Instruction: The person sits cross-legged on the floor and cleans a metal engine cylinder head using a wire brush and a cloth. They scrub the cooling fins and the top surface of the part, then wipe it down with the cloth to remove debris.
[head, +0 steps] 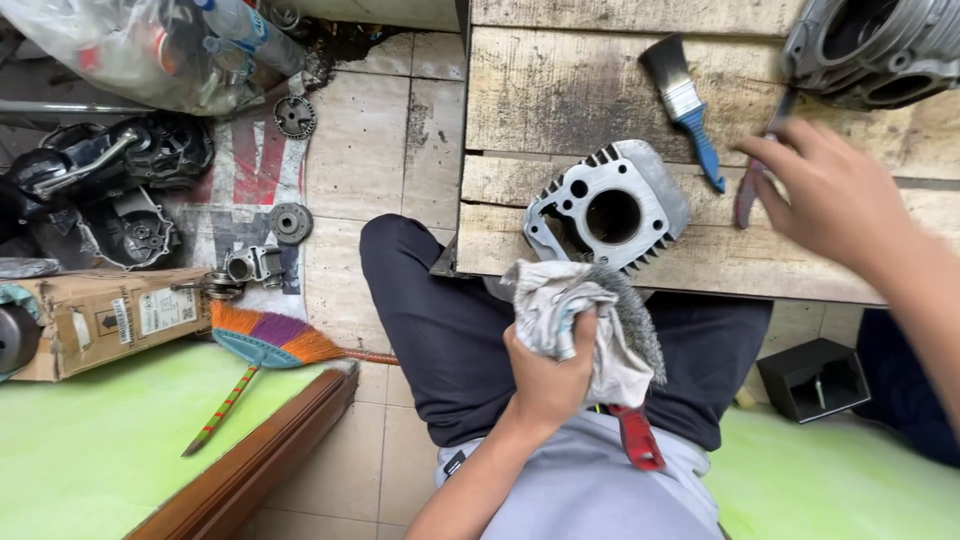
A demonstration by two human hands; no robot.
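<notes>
A grey rag [560, 310] and a red-handled wire brush [632, 400] are being gripped in the clenched left hand [548, 375], just below a finned metal cylinder block [608, 212] on the wooden bench [560, 90]. A thin tool [752, 185], running away from the body, is being touched by the spread right hand [835, 195]; its tip is hidden and blurred. A blue paintbrush [688, 105] is lying between.

Right hand [835, 195] motion-blurred; the slender tool [752, 185] beneath it cannot be identified. Engine casing [875, 45] cut off by top edge. Rag [575, 315] conceals the wire brush [640, 325] in part; left-hand [550, 375] fingers buried in cloth.
</notes>
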